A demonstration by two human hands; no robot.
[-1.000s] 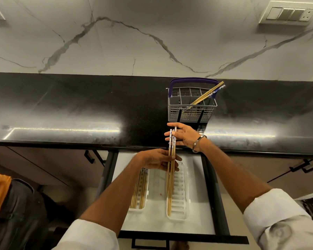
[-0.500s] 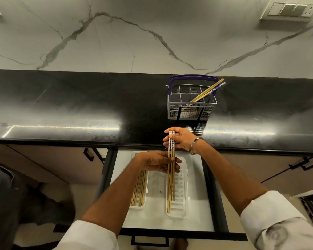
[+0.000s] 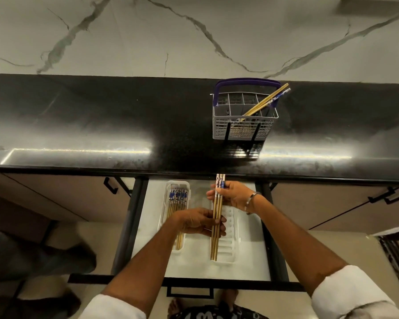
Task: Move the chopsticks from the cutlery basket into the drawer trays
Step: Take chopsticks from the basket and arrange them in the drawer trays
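Holding a bundle of chopsticks (image 3: 217, 217) over the right tray (image 3: 230, 238) in the open drawer (image 3: 148, 226), both hands grip it: left hand (image 3: 199, 222) mid-length, right hand (image 3: 230, 195) near the patterned tops. More chopsticks lean in the cutlery basket (image 3: 244, 120) on the black surface (image 3: 101, 125)

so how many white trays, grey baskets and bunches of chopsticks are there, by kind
White plastic drawer trays: 2, the left tray and the right tray
Grey wire cutlery basket with purple handle: 1
Bunches of wooden chopsticks: 3, in the basket, in the left tray, and held by both hands
Total: 6
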